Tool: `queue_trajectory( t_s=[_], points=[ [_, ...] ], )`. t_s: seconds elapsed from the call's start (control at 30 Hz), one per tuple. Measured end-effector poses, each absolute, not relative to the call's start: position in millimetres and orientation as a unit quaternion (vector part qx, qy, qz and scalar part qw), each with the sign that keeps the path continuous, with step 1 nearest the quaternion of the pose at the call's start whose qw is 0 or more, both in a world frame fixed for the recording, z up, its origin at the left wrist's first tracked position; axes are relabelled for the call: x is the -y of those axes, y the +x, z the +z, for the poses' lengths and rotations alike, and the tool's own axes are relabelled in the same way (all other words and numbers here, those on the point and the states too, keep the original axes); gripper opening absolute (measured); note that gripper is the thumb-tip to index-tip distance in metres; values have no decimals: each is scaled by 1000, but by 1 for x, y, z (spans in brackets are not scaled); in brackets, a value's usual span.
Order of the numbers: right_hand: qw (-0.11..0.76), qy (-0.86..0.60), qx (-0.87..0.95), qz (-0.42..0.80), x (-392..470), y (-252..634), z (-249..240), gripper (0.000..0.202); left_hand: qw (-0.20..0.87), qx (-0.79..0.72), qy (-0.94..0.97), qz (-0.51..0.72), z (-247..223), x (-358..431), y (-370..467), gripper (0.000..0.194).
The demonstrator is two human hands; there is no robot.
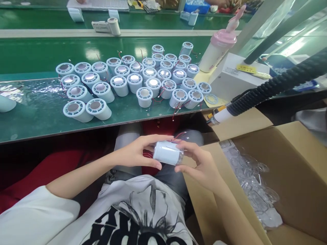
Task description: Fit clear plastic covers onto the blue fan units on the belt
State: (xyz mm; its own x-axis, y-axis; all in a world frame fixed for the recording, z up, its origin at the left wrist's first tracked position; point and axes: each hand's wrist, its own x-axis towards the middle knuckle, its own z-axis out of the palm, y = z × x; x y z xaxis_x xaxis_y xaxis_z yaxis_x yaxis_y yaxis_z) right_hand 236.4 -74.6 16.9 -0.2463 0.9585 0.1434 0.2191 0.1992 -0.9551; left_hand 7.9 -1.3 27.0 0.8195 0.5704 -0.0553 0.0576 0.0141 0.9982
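Above my lap, a light-blue cylinder [166, 153] lies on its side between my two hands. My left hand [139, 151] grips its left end, with the thumb below and the fingers over the top. At the right end, my right hand [200, 165] has its fingers and thumb closed around a clear plastic cap [181, 157] on the cylinder. Thin red wires [180, 135] stick up behind it. On the green bench [122, 117] ahead stand several similar blue cylinders [120, 85], with ribbed rims and round metallic centres; some have red wires.
To my right, an open cardboard box [288, 170] holds clear plastic pieces [255, 185]. A black corrugated hose [276, 81] slants above it. A pink-lidded bottle [217, 47] and a white box-shaped device [226, 76] stand at the bench's right. Across the bench are other people's hands [226, 3].
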Motion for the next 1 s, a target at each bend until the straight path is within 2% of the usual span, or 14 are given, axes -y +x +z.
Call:
queue_trajectory(
  t_s=[0.37,0.8,1.0],
  points=[
    [410,-457,510,602,73,230,30,41,602,-202,741,217,27,1,6,75],
    [408,-465,356,700,69,223,24,40,559,-186,779,217,25,-2,4,77],
    [372,-458,300,750,69,220,19,47,546,-176,790,219,25,-3,4,76]
  ],
)
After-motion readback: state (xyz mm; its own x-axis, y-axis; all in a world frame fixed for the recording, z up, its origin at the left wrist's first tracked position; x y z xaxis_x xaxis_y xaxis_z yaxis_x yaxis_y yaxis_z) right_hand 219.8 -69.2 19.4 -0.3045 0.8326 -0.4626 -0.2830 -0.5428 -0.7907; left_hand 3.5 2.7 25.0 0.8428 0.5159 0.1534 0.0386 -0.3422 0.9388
